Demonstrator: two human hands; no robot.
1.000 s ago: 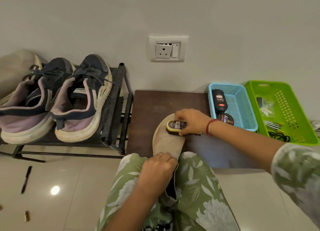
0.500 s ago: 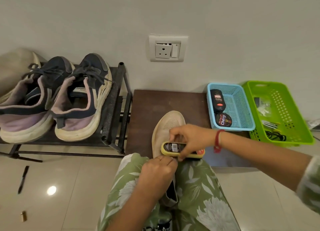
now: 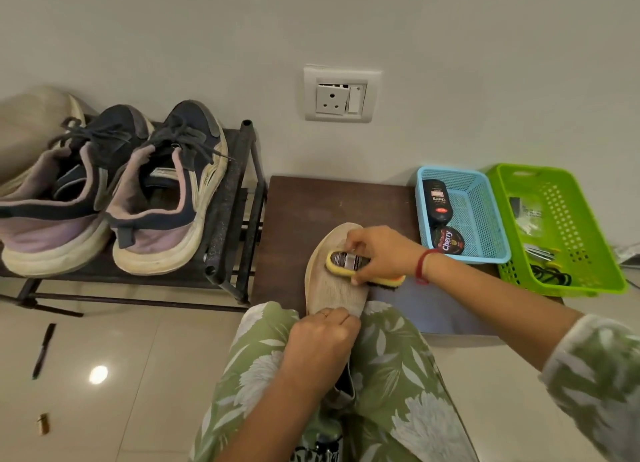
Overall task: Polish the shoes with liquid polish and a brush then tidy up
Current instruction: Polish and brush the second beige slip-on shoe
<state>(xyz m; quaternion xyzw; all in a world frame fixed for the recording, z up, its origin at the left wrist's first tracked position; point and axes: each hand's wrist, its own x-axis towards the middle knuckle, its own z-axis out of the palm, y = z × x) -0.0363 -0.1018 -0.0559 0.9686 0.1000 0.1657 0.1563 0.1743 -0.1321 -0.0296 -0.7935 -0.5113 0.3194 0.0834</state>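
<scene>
A beige slip-on shoe [image 3: 332,285] lies toe-forward between my knees, its front over a dark brown board [image 3: 311,205]. My left hand [image 3: 320,340] grips the shoe's rear opening. My right hand [image 3: 382,254] grips a yellow-backed shoe brush [image 3: 346,261] and presses it across the middle of the shoe's upper. A black liquid polish bottle [image 3: 438,202] and a round polish tin [image 3: 449,242] lie in a blue basket [image 3: 485,219] to the right.
A green basket [image 3: 568,226] with small items and a black cord stands at far right. A black rack [image 3: 235,219] on the left holds a pair of navy sneakers [image 3: 162,198]. A pen [image 3: 43,351] and a small gold object [image 3: 44,423] lie on the tiled floor.
My right hand drew the brush back toward me along the shoe, then pushed it forward again to the middle. My left hand kept its hold.
</scene>
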